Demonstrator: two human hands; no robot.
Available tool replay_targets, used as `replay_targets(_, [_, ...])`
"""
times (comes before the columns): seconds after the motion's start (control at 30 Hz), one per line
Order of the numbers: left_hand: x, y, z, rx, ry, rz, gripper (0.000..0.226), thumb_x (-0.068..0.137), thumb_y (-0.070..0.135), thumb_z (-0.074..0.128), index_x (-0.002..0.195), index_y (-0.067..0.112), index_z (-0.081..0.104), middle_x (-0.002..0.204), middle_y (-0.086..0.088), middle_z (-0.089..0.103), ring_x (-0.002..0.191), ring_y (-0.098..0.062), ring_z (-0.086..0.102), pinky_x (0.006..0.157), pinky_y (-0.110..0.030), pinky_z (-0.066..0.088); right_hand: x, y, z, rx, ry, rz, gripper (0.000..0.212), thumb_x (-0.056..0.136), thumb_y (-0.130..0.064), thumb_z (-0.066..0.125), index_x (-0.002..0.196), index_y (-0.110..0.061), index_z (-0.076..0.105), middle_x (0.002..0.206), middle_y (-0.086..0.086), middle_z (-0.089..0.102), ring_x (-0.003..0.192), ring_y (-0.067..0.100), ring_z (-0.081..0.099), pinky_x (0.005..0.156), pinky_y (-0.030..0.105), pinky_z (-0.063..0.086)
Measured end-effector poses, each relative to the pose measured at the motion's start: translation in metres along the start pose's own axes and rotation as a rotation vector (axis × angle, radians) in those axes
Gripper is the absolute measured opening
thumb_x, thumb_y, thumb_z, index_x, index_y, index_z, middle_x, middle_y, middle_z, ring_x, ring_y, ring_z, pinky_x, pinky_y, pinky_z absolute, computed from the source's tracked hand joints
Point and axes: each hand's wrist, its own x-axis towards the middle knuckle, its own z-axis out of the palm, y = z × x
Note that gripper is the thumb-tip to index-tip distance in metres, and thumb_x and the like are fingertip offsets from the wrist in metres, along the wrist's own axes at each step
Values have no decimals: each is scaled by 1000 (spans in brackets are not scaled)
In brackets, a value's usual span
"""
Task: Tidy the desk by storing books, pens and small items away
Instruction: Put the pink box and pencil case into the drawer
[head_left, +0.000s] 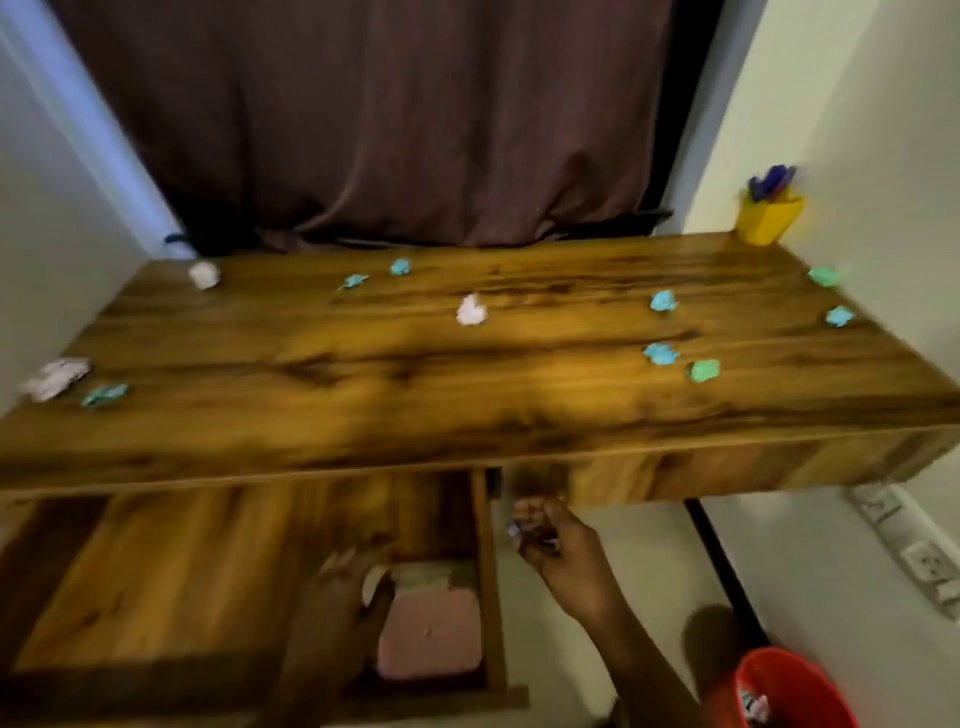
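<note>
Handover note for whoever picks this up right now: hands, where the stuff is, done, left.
Left hand: down in the open drawer, resting on a pink book; grip unclear from blur.
Right hand: closed around small items, too blurred to name, just below the desk's front edge beside the drawer.
Desk: about a dozen crumpled paper balls scattered across it, e.g. a white one mid-desk and a blue one to the right.
Done: pens stand in the yellow cup at the back right corner; book is in the drawer.
Left: clear the paper balls; red bin stands on the floor to the right. Shut the drawer.

Wooden desk (467, 395): scattered crumpled paper balls (471, 310), yellow pen holder (768, 221).
</note>
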Motion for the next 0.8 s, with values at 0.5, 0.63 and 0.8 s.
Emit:
replay_targets(0.5, [-92,-100,-46,290,-4,-271,46,92,44,29,103,23,68,99,1,70,92,-24,63,83,-40,46,3,-52,155,-427,-486,-113,28,78,-14,74,101,-12,60,110,4,62,100,19,61,76,28,49])
replay_targets(0.63, [-93,-103,-43,326,-49,-306,50,91,47,21,110,28,64,110,5,66,103,-21,58,90,-40,38,29,-58,182,-681,-739,-224,28,72,-14,78,96,-12,63,102,3,63,91,17,58,74,30,46])
replay_targets(0.8, [-93,-103,-43,322,-32,-312,50,89,46,23,106,27,66,107,3,67,101,-22,58,89,-41,38,52,-52,214,-953,-969,-303,25,80,5,58,101,-7,64,105,12,63,92,25,57,71,29,41])
